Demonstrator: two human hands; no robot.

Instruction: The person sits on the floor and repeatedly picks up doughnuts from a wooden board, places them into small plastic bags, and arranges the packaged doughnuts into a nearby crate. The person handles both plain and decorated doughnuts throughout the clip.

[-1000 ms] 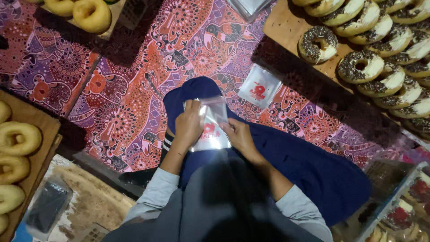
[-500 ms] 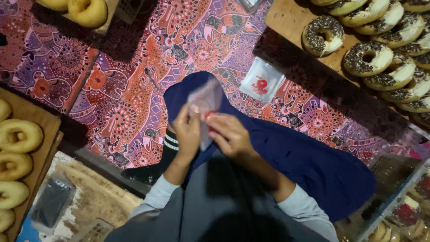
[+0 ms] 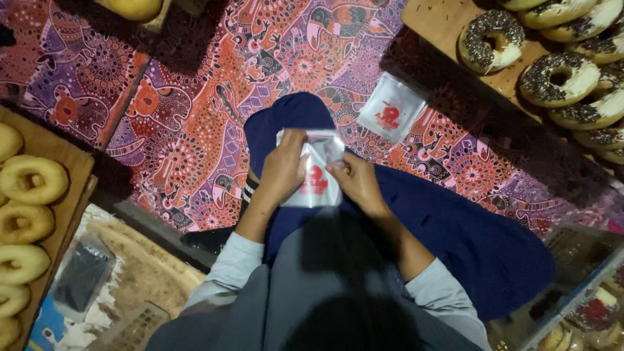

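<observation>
I sit on a patterned red and purple mat (image 3: 195,130) with my knee under dark blue cloth. Both hands hold a small clear plastic bag (image 3: 318,172) with a red print over my lap. My left hand (image 3: 286,166) grips its left edge near the top. My right hand (image 3: 356,179) pinches the right side of the bag. A second small bag (image 3: 392,116) with a red print lies flat on the mat just beyond my knee.
A wooden tray (image 3: 448,26) at the upper right carries several chocolate-sprinkled doughnuts (image 3: 559,75). Another wooden board (image 3: 65,169) at the left holds plain glazed doughnuts (image 3: 32,181). More packed goods show at the lower right corner (image 3: 585,312).
The view has shifted slightly. My hands keep working the bag in my lap; it now hangs lower and straighter between both hands, its red print facing up.
</observation>
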